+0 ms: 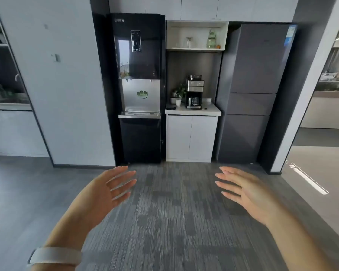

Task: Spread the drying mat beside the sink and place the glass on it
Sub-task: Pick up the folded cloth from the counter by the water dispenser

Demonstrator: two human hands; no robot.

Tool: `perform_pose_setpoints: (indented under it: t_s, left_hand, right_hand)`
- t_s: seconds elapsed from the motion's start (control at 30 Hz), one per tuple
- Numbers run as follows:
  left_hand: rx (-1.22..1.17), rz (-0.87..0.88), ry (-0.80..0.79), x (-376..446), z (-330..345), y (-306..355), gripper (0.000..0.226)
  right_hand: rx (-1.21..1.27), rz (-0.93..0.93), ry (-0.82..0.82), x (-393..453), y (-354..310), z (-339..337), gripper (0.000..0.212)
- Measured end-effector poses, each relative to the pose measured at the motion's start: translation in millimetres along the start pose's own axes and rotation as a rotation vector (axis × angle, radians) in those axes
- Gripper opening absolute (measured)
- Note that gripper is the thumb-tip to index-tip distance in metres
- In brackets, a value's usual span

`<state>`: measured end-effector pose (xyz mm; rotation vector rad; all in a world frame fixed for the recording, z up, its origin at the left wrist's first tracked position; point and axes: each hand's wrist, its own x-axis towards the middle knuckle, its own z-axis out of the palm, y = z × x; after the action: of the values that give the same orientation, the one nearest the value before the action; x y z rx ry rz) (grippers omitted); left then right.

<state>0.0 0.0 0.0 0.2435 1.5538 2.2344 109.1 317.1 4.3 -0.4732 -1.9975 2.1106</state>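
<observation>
My left hand [108, 188] and my right hand [241, 188] are raised in front of me over the grey carpet, palms facing each other, fingers spread, holding nothing. No drying mat shows in the head view. A sink area [8, 99] is partly visible at the far left behind a wall panel. Clear glassware [188, 42] stands on the open white shelf above the small counter, far from both hands.
Straight ahead stand a black water dispenser [139, 85], a white counter [193, 111] with a coffee machine [194, 94] and a white cup, and a grey fridge [254, 90]. Open carpet floor lies between me and them. A doorway opens at the right.
</observation>
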Motion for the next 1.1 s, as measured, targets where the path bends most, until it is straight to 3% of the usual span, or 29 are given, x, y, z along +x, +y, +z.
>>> perform_pose_setpoints:
  t_s: [0.67, 1.1]
  left_hand:
    - [0.024, -0.022, -0.076, 452.2, -46.5, 67.7, 0.036]
    - [0.042, -0.05, -0.078, 826.4, -31.7, 81.9, 0.042]
  right_hand:
    - [0.124, -0.005, 0.073, 442.5, -38.6, 39.9, 0.028]
    - [0.107, 0.005, 0.033, 811.1, -76.4, 10.5, 0.025]
